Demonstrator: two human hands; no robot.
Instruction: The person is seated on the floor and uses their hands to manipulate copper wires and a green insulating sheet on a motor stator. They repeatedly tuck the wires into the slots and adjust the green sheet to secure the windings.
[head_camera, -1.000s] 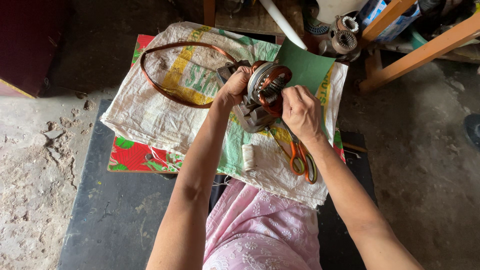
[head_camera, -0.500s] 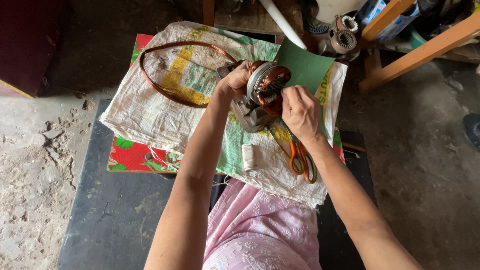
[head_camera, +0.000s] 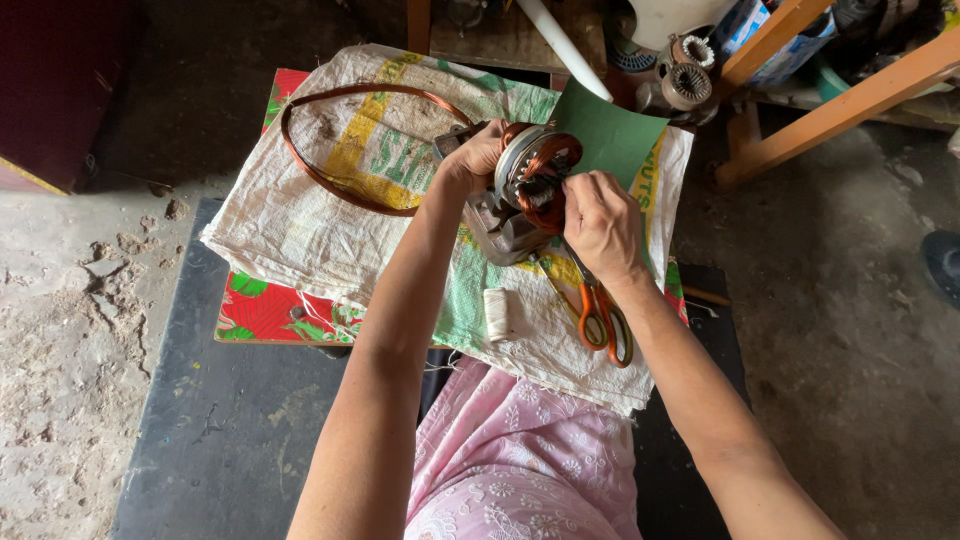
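the left hand (head_camera: 475, 158) clamps the round grey metal motor stator with copper windings (head_camera: 528, 185) tilted above the woven white sack's (head_camera: 300, 230) far right corner, steadying it. the right hand (head_camera: 600, 225) pinches its fingertips together on the windings, seemingly to work them, while orange-handled scissors (head_camera: 600, 312) lie near the sack's right edge.

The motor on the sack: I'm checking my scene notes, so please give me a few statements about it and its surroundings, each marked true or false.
1. The left hand holds the motor. True.
2. The scissors have blue handles. False: they are orange.
3. The right hand is at the copper windings. True.
4. The wire loop lies on the bare floor. False: it lies on the woven sack.
5. The spool of thread lies on the sack. True.
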